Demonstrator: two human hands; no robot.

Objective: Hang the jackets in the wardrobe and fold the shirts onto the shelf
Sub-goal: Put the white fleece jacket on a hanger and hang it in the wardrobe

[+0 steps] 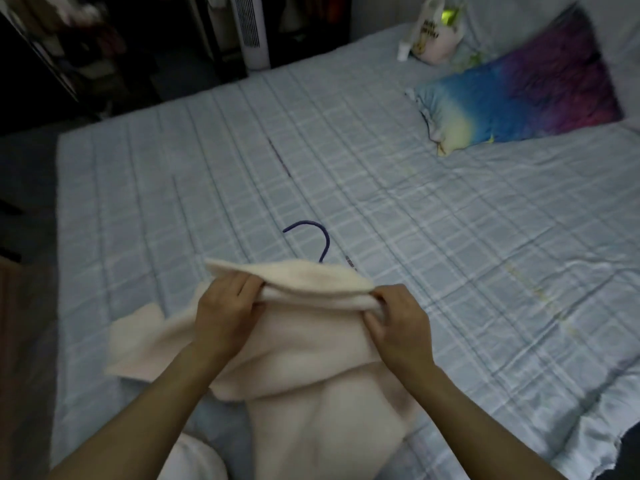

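Observation:
A cream fleece jacket (304, 358) lies on the near part of the bed. Its collar end is lifted off the sheet. My left hand (225, 306) grips the left side of the collar, and my right hand (398, 323) pinches the right side. A purple hanger hook (313, 233) sticks out just beyond the collar; the rest of the hanger is hidden by the jacket. One sleeve spreads out to the left on the bed.
The bed (450, 237) has a light blue checked sheet. A blue and purple pillow (519, 95) lies at the far right, with a printed bag (436, 32) behind it. A white tower fan (251, 29) and a dark open wardrobe (86, 46) stand past the bed.

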